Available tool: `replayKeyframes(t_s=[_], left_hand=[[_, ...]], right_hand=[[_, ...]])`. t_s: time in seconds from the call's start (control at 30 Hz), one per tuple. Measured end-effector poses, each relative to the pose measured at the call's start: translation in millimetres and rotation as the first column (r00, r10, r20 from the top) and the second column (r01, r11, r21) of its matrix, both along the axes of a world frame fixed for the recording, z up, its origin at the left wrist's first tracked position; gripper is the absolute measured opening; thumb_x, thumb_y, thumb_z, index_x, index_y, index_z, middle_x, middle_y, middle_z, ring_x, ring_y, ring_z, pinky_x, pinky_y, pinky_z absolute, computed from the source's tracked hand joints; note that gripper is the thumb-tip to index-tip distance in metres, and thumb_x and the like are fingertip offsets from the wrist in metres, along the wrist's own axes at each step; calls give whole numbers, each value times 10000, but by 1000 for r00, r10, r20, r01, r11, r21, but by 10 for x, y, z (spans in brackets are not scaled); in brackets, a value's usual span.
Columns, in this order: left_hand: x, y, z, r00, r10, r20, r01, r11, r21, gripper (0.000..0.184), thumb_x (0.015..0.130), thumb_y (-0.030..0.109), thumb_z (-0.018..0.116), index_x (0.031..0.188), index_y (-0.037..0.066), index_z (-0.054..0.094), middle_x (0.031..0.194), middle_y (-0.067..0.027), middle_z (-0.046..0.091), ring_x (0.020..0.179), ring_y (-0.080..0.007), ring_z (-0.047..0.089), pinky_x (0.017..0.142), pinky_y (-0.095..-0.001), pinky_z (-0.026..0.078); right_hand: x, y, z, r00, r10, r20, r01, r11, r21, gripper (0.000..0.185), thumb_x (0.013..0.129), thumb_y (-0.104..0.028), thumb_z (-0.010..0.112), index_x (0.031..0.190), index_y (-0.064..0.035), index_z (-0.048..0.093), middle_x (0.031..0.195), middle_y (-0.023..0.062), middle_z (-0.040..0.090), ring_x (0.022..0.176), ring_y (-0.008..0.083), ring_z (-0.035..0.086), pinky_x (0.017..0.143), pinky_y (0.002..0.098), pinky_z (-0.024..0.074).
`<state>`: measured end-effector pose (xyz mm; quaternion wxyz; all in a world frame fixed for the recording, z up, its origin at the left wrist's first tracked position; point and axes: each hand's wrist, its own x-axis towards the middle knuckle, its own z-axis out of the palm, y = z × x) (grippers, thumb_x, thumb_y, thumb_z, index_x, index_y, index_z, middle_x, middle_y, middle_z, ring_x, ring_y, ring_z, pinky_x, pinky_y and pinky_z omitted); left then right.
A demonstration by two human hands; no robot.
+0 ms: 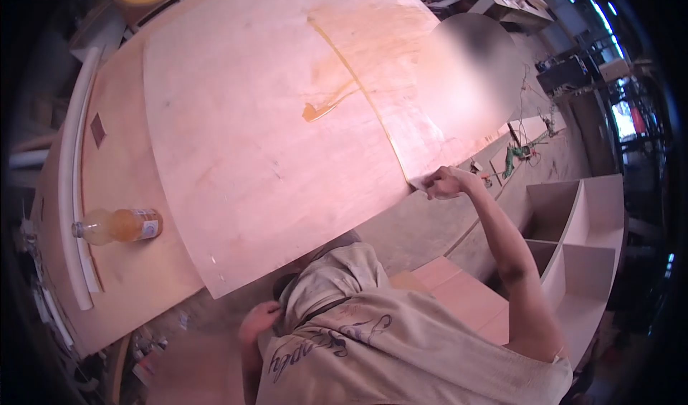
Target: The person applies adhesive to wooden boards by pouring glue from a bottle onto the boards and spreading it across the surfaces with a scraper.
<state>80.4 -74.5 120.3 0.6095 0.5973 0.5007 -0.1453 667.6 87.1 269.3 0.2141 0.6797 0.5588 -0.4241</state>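
Observation:
My right hand [446, 183] is closed on a thin flat scraper [418, 184], mostly hidden by the fingers, at the near edge of a large pale wood panel [236, 118]. The scraper touches the panel where a narrow line of amber glue [373, 104] ends. A shorter glue streak [326, 110] branches off to the left, and a thin smeared film lies on the panel's right part. My left hand [259, 320] hangs beside my shirt at the waist, its fingers loosely apart with nothing visible in them.
A bottle of amber liquid [122, 226] lies on its side on the lower sheet, near a long white tube [75, 183]. Open shelving [598, 240] stands at the right. Green cord [514, 158] lies beyond the panel's right edge. A blurred patch hides part of the right side.

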Motion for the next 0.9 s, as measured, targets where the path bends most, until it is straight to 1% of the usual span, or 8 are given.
replayKeyframes(t_s=[0.07,0.13,0.2,0.27,0.43,0.6,0.77,0.9], left_hand=[[626,316,937,841,473,262,-534,803,264,427,841,216,627,1196,-11,554,1124,-152,642,1041,-295,616,923,-390,457],[1062,619,1398,531,539,654,-805,563,188,458,803,193,684,1191,-11,551,1147,-155,624,1068,-313,593,935,-419,442],[1446,950,1784,695,86,714,-648,504,571,480,770,223,722,1178,22,569,1159,-121,615,1133,-302,543,969,-421,410],[1907,1154,2197,800,-270,535,-431,361,827,583,696,206,781,1205,33,556,1172,-110,599,1189,-299,502,1007,-422,376],[2577,1651,2310,829,-360,427,-429,79,900,328,670,153,756,985,108,676,977,-36,669,1047,-242,545,952,-407,345],[2479,2033,2326,837,-325,441,-479,-45,876,171,662,54,718,820,118,703,776,-14,673,946,-218,555,908,-379,334],[2235,2364,1864,896,-294,333,-362,-51,931,251,691,-7,719,932,58,690,955,-49,663,1048,-273,507,941,-405,403],[1964,2067,1844,847,-123,517,-495,175,851,630,764,54,711,1327,21,430,1209,-158,561,1144,-298,495,980,-414,370]], right_hand=[[-44,-250,25,998,68,-1,-68,993,-96,372,718,-428,636,921,-132,738,1010,129,687,926,264,644,837,362,486],[-145,-381,103,987,160,14,-157,979,-129,367,727,-424,635,891,-112,739,983,118,696,904,247,646,817,353,486],[-343,-246,498,978,113,-175,-110,994,23,387,761,-379,630,989,-77,714,984,107,700,919,204,645,826,320,481],[-653,-248,844,941,88,-325,-56,993,105,394,796,-341,617,1062,-60,692,984,100,704,919,178,647,835,302,478],[-1316,110,1457,910,208,-360,-81,938,337,462,809,-388,631,1147,-74,652,1047,115,688,933,202,648,851,322,475],[-1498,32,1522,873,282,-397,28,784,620,478,766,-347,681,1182,-119,631,1039,169,665,960,309,629,848,353,476],[-1448,431,622,880,383,-281,15,569,822,518,717,49,506,1178,-150,633,1015,165,661,932,352,615,831,424,481],[-1414,237,748,945,169,-281,155,525,837,415,729,-15,519,1092,-162,658,911,154,663,881,329,627,763,431,490]])
